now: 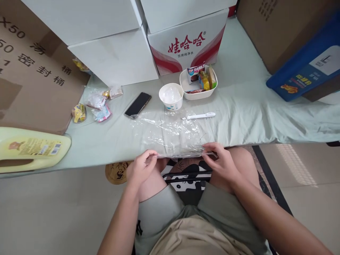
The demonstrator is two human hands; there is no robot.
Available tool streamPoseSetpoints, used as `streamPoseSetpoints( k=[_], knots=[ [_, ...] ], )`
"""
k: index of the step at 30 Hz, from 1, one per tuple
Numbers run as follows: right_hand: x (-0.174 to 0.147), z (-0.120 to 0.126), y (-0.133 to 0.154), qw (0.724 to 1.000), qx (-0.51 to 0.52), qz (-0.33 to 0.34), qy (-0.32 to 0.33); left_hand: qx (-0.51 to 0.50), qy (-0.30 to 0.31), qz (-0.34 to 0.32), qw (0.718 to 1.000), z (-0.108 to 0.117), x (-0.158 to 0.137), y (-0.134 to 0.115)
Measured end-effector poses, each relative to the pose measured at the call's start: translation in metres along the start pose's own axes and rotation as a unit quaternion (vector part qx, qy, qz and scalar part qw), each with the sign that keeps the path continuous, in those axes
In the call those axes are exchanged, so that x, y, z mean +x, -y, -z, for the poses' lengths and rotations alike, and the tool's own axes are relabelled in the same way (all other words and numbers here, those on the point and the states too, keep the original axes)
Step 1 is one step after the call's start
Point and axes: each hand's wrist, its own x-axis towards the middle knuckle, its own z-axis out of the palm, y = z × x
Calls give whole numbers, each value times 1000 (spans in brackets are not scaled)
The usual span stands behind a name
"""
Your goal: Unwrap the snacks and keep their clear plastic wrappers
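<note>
A sheet of clear plastic film [170, 136] lies crinkled on the pale green cloth, its near edge drawn out at the table's front. My left hand [145, 165] pinches that edge at its left end, thumb against forefinger. At the other end, my right hand [219, 159] has thumb and fingers closed on the film. Just beyond the film stand a white paper cup [172, 102], with whitish translucent stuff inside, and a white bowl [190, 95] of wrapped snacks. A white pen-like cutter [200, 116] lies on the film's far right part. The black phone [138, 105] rests at its left corner.
Several small snack packets [97, 101] lie at the left. A yellow jug [32, 150] lies at the front left edge. White cartons [117, 56] and a red-and-white carton [190, 40] close off the back. Brown boxes stand at both sides, with a blue package [302, 71] at right.
</note>
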Motion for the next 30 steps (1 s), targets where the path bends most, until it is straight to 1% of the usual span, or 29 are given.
streamPoseSetpoints(
  k=[3,5,7,10,12,14,17,20,22,24,27,30],
  knots=[
    [4,5,1,999,7,-32,-9,21,21,-9,1000,-1,5,0],
    [7,12,5,998,26,-57,-16,21,50,-42,998,0,8,-2],
    [9,20,10,997,27,-72,-15,-1,61,-76,995,2,9,-6],
    [13,30,19,996,23,-85,-5,-74,74,-87,991,8,9,-11],
    [16,33,25,991,64,-114,1,-142,107,-69,982,11,10,-12],
    [21,32,31,981,120,-150,3,-199,121,-41,972,9,13,-13],
    [30,26,37,963,158,-217,-16,-249,80,-11,965,0,23,-12],
    [34,19,36,941,183,-278,-55,-299,40,13,953,-12,31,-13],
    [33,17,30,935,194,-286,-87,-332,24,29,943,-18,33,-13],
    [29,16,24,934,195,-280,-108,-359,7,42,932,-22,33,-13],
    [22,14,18,931,203,-288,-93,-382,-15,70,921,-28,32,-12],
    [17,9,14,923,204,-314,-85,-371,-21,119,921,-29,33,-11]
  ],
)
